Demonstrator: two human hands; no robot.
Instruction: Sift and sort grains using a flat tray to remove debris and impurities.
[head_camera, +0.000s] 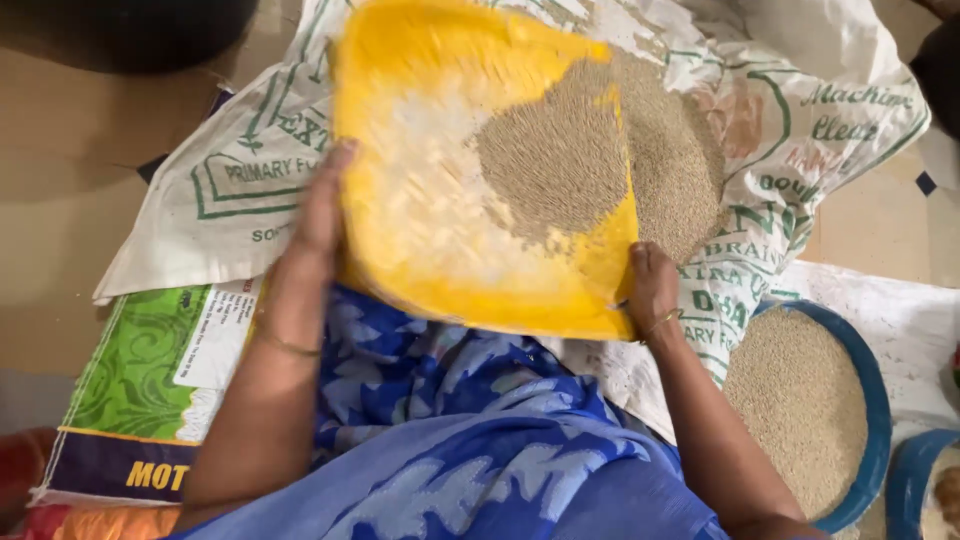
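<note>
Blue cloth (440, 440) covers my lap while my left hand (318, 215) and right hand (652, 285), fingers clasped on its near edges, hold the yellow winnowing tray (440, 200), grain (555, 160) heaped beyond my right fingers, mid-winnowing over a white sack (250, 170).

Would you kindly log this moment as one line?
left hand: grips yellow tray edge | right hand: grips near corner | grain: heaped at far side | blue tub: grain-filled, right
</note>
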